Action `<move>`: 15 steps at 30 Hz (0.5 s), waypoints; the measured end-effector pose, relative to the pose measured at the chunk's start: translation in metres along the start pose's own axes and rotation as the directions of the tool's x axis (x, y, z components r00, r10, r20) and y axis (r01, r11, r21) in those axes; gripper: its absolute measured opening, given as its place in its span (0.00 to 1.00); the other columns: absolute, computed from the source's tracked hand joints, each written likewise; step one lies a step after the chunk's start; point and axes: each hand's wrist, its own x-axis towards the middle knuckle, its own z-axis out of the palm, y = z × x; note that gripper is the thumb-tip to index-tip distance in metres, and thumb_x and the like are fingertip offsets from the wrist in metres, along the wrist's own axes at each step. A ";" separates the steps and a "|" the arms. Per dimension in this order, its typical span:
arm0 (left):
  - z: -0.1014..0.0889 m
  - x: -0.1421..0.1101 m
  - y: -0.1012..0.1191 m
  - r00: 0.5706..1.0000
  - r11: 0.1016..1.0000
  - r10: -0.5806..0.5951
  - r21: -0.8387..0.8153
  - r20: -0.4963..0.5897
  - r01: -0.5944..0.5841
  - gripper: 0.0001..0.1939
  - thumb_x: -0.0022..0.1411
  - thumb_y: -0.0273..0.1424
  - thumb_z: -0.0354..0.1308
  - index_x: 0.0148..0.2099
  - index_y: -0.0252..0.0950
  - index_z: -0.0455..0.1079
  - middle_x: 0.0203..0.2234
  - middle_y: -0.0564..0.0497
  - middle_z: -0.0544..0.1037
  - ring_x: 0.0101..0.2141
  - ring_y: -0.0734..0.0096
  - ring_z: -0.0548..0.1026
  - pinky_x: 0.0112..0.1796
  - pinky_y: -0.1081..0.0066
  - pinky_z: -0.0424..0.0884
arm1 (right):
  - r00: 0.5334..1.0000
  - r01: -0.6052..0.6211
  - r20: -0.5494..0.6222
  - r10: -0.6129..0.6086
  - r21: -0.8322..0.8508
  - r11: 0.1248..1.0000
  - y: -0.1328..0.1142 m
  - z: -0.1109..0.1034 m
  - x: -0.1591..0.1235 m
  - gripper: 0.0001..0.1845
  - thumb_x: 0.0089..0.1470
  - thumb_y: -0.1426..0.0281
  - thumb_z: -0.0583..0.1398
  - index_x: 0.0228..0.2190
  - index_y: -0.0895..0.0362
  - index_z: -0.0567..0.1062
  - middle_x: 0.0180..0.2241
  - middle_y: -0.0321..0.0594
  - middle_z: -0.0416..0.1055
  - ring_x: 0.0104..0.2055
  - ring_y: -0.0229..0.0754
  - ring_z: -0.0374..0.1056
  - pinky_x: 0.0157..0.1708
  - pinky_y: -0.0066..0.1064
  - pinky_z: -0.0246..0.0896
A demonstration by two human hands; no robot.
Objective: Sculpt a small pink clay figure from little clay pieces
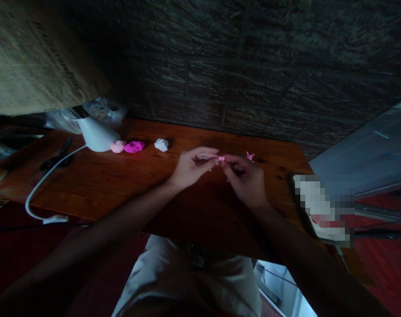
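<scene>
Between the fingertips of both hands is a small piece of pink clay (222, 158), held just above the wooden table. My left hand (194, 166) pinches it from the left, thumb and fingers closed together. From the other side my right hand (248, 179) grips it between thumb and forefinger. Just behind the right hand lies a small pink clay figure (250, 156) with thin projections, partly hidden by that hand. Left of my hands, a white clay lump (161, 145) rests on the table, with a magenta clay lump (134, 146) and a pale pink clay lump (118, 146) farther left.
A lamp with a white base (99, 134) and newsprint-patterned shade (45, 61) stands at the left. Its white cable (38, 187) hangs over the front edge. Black scissors (57, 162) lie beside it. A dark brick-patterned wall (203, 79) borders the wooden table (147, 193). A blurred-out object (322, 207) sits at right.
</scene>
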 end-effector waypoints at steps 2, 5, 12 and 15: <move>0.000 0.001 0.000 1.000 1.000 -0.012 -0.010 0.002 0.012 0.13 0.55 0.31 0.67 0.44 0.36 0.77 0.37 0.47 0.85 0.35 0.68 0.83 0.30 0.73 0.80 | 0.999 -0.036 0.009 0.035 0.040 0.999 0.001 0.001 0.000 0.12 0.59 0.64 0.62 0.43 0.54 0.81 0.36 0.41 0.81 0.25 0.38 0.72 0.27 0.33 0.69; -0.001 0.002 0.001 0.999 0.999 -0.035 -0.017 0.003 0.035 0.13 0.55 0.32 0.68 0.44 0.37 0.77 0.37 0.47 0.85 0.35 0.68 0.83 0.30 0.73 0.79 | 0.998 -0.062 0.012 0.061 0.077 0.995 0.003 0.002 -0.001 0.13 0.58 0.62 0.62 0.43 0.53 0.81 0.34 0.41 0.80 0.24 0.37 0.71 0.26 0.33 0.70; -0.003 0.003 0.004 0.997 0.998 -0.062 -0.009 -0.049 0.062 0.14 0.56 0.35 0.69 0.44 0.35 0.76 0.35 0.46 0.85 0.36 0.66 0.83 0.29 0.74 0.78 | 0.992 -0.123 0.005 0.124 0.162 0.979 0.002 0.002 0.000 0.13 0.57 0.61 0.64 0.41 0.55 0.81 0.32 0.40 0.80 0.22 0.36 0.70 0.21 0.29 0.67; -0.002 0.004 0.003 0.996 0.996 -0.081 -0.040 -0.046 0.079 0.15 0.55 0.35 0.69 0.44 0.35 0.76 0.35 0.46 0.85 0.36 0.66 0.83 0.29 0.74 0.78 | 0.988 -0.150 0.003 0.152 0.196 0.969 -0.001 0.002 0.000 0.12 0.55 0.62 0.65 0.39 0.55 0.81 0.32 0.40 0.81 0.22 0.36 0.71 0.19 0.28 0.66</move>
